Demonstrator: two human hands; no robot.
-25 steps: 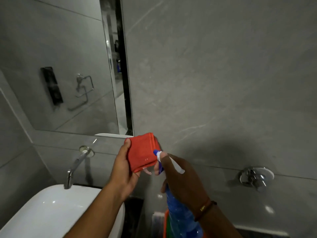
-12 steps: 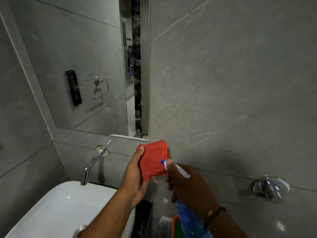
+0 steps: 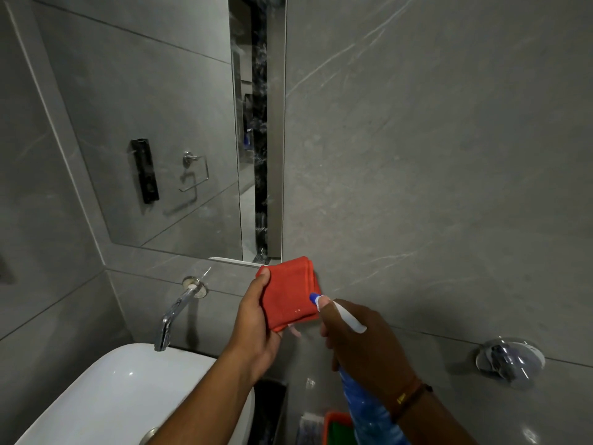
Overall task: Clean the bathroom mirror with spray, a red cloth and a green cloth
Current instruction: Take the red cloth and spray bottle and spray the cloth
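My left hand [image 3: 256, 319] holds a folded red cloth [image 3: 290, 292] upright, just below the mirror's lower right corner. My right hand [image 3: 362, 342] grips a blue spray bottle [image 3: 369, 409] by its white trigger head, and the blue nozzle [image 3: 313, 297] points at the cloth, almost touching it. The mirror [image 3: 154, 133] hangs on the grey tiled wall at upper left and reflects a towel ring and a dark panel. A bit of green [image 3: 338, 433], possibly the green cloth, shows inside an orange container at the bottom edge.
A white basin [image 3: 112, 396] sits at lower left under a chrome wall spout [image 3: 173, 313]. A chrome wall valve [image 3: 508, 361] is mounted at lower right. Grey tiles [image 3: 433, 155] cover the wall to the right of the mirror.
The view has shifted left, so the mirror, the spout and the hands sit further right in the frame. Both hands keep the same hold, with the nozzle still at the red cloth.
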